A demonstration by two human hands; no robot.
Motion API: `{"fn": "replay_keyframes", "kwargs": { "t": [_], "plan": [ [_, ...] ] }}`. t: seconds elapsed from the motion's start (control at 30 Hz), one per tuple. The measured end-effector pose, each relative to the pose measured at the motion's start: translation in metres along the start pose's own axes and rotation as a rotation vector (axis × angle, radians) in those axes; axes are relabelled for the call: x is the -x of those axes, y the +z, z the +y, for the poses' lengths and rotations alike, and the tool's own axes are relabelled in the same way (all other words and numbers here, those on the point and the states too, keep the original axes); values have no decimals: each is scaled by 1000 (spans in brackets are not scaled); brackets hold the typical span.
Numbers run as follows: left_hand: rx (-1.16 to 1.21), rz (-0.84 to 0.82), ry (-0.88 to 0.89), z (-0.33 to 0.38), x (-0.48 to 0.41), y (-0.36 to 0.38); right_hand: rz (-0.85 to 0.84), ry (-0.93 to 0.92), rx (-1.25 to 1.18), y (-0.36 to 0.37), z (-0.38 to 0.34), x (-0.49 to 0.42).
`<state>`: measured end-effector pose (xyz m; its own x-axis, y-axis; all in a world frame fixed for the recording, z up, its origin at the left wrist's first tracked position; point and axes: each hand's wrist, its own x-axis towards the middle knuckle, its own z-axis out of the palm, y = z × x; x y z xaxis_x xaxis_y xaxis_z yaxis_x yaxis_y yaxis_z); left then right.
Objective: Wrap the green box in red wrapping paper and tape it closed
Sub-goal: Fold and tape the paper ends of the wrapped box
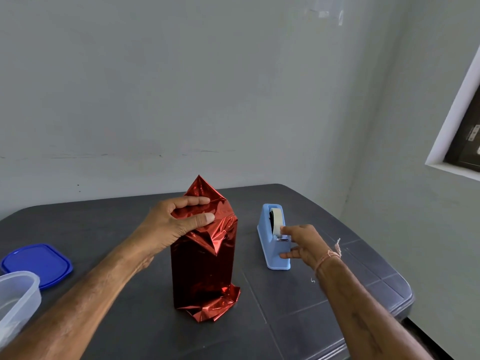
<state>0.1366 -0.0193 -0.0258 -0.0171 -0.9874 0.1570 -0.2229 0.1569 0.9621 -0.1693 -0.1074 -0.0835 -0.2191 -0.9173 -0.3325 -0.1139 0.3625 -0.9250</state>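
L hand (171,224) fingers grip folded top of upright red paper (205,268) wrap on bench (311,294). R hand (304,245) fingers straight, index touching tape (276,222) on dispenser (272,258).

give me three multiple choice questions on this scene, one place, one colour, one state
1. The tape dispenser stands where relative to the red-wrapped box? A) left B) right C) on top
2. The lid on the table is: A) blue B) yellow C) white
3. The paper at the box's top is: A) taped flat B) gripped by the left hand C) torn off

1 B: the dispenser sits right of the box. 2 A: the lid is deep blue. 3 B: fingers curl round the crumpled top.
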Motion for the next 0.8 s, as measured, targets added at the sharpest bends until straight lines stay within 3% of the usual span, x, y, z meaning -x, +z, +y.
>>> {"fn": "replay_keyframes", "kwargs": {
  "t": [0.8],
  "plan": [
    [-16, 1, 12, -2, 0, 0, 38, -24, -292, 7, 24, 3]
  ]
}}
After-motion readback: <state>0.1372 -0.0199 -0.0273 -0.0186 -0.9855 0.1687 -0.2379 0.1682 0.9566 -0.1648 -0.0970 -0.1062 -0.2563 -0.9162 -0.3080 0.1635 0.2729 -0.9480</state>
